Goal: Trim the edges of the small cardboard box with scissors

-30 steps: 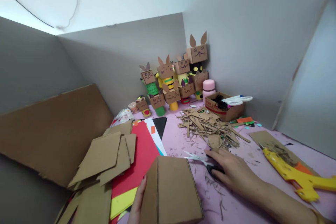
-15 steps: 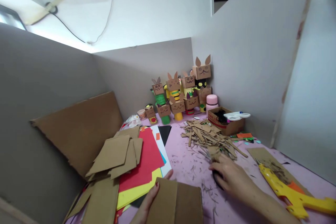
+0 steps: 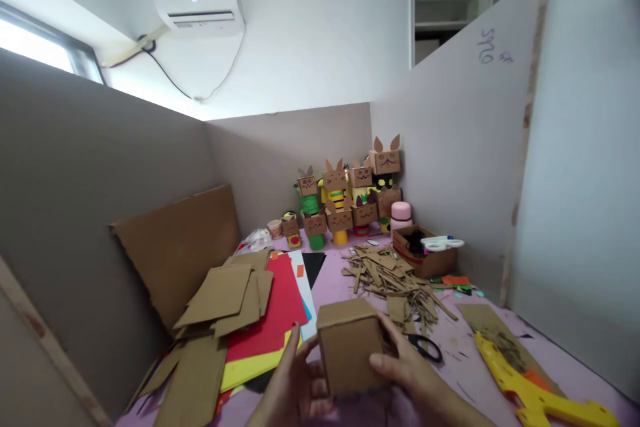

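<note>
Above the near part of the pink table, a small brown cardboard box is between my two hands. My right hand grips its right side, the thumb pressed on the near face. At the box's left side is my left hand, thumb up and fingers curled by the lower edge. Just right of my right hand lie black-handled scissors, their blades partly hidden. Cardboard scraps and thin strips are heaped beyond them.
Cardboard pieces and coloured paper lie at left. A yellow glue gun rests at right. Cardboard animal figures, a pink bottle and an open box with white scissors stand at the back. Grey partitions enclose the table.
My right hand has let go of the black-handled scissors, which now lie on the table, and has moved left onto the box. The box has been raised and turned.
</note>
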{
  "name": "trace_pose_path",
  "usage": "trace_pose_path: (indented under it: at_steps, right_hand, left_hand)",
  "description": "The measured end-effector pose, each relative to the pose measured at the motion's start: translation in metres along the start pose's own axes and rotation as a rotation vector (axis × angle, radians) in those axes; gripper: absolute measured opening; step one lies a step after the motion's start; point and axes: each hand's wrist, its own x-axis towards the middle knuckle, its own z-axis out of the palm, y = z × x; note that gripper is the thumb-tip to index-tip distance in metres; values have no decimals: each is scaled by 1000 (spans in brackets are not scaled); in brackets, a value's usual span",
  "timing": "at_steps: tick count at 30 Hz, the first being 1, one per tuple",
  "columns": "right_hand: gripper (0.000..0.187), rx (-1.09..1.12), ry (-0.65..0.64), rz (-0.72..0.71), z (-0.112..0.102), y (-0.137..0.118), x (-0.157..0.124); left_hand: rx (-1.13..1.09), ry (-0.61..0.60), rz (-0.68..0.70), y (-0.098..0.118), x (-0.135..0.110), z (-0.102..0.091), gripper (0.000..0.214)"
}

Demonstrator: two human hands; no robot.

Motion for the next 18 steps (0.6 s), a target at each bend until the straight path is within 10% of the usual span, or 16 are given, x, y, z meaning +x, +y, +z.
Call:
trace_pose_path:
  at_steps: [5, 14, 18]
  right_hand:
    - [85, 164, 45, 4, -4, 8, 6]
    - [82, 113, 64, 25, -7, 14, 6]
    - [83, 41, 142, -45, -7, 16, 7]
  left_hand:
    - [120, 51, 354, -8, 12, 1, 85]
    - [62, -51, 495, -20, 5, 8, 81]
    - [119, 84, 533, -29, 6, 11, 71]
